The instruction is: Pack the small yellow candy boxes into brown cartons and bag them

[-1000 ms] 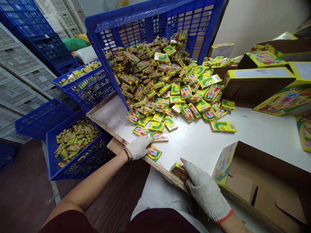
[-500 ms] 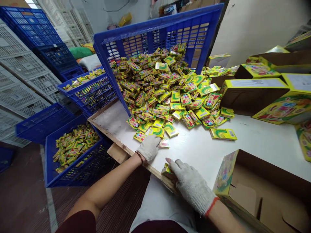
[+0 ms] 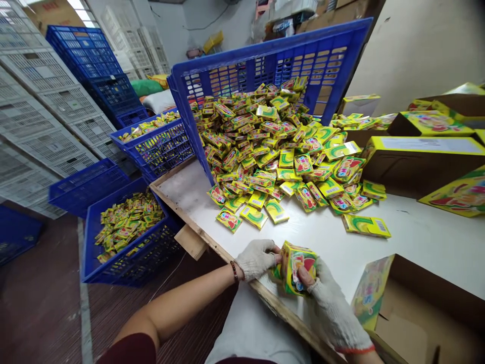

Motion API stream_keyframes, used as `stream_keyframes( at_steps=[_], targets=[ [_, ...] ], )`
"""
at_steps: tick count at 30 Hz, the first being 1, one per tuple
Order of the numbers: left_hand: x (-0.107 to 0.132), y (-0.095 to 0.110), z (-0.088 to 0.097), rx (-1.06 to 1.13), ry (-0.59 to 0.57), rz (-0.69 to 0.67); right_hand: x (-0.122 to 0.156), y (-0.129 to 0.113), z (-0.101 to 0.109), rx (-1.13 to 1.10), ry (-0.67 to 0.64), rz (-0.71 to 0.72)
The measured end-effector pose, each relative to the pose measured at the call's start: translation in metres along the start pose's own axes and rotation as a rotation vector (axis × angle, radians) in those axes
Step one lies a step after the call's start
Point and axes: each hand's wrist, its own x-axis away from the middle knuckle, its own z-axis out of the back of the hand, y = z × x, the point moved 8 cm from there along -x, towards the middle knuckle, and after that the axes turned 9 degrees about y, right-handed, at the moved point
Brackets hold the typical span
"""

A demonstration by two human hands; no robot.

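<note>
Fingers (image 3: 306, 278) of my right hand (image 3: 335, 306) are clamped round a small stack of cartons (image 3: 297, 260), at the front edge of the worktop (image 3: 329, 245), and my left hand (image 3: 255, 259) pinches its left end. Light, stiff card, I reckon, but glossy enough to slip and easily dented: even pressure across both ends suits it. Beyond, a tipped blue crate (image 3: 273, 49) spills a carton heap (image 3: 261, 136) over the surface. Right of me, an open cardboard box (image 3: 373, 290); low left, another blue crate (image 3: 121, 265) brims with cartons.
</note>
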Motion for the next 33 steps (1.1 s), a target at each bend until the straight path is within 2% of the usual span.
stream_keyframes(
  at_steps=[4, 6, 8, 11, 13, 15, 18, 20, 24, 27, 30, 32, 33],
  targets=[
    [-0.004, 0.014, -0.004, 0.005, -0.002, -0.053, -0.003, -0.011, 0.004, -0.030, 0.016, -0.040],
    [-0.006, 0.019, -0.006, -0.046, 0.025, -0.075, 0.000, -0.014, 0.004, -0.090, 0.006, -0.054],
    [-0.010, 0.022, -0.001, -0.131, 0.060, -0.104, 0.004, -0.014, 0.006, -0.058, 0.007, -0.063],
    [-0.022, 0.023, 0.026, -0.313, 0.135, -0.167, 0.011, -0.021, 0.013, 0.257, 0.028, 0.064],
    [-0.035, 0.021, 0.051, -0.440, 0.178, -0.204, 0.016, -0.032, 0.006, 0.528, -0.054, 0.232],
    [-0.050, 0.016, 0.071, -0.541, 0.181, -0.234, 0.022, -0.037, -0.009, 0.784, -0.195, 0.356],
    [-0.065, 0.007, 0.082, -0.629, 0.130, -0.290, 0.024, -0.037, -0.021, 1.075, -0.307, 0.393],
    [-0.069, 0.002, 0.081, -0.653, 0.108, -0.325, 0.024, -0.036, -0.022, 1.119, -0.316, 0.382],
    [-0.069, 0.001, 0.076, -0.611, 0.147, -0.335, 0.024, -0.033, -0.016, 0.915, -0.283, 0.333],
    [-0.061, 0.006, 0.064, -0.506, 0.213, -0.288, 0.016, -0.026, 0.000, 0.520, -0.119, 0.114],
    [-0.041, 0.017, 0.033, -0.374, 0.198, -0.277, 0.007, -0.018, 0.004, 0.040, 0.015, -0.102],
    [-0.024, 0.026, 0.009, -0.285, 0.109, -0.317, 0.002, -0.021, -0.001, -0.179, 0.037, -0.138],
    [-0.017, 0.027, 0.004, -0.274, 0.075, -0.321, 0.001, -0.022, -0.003, -0.219, 0.035, -0.140]
  ],
)
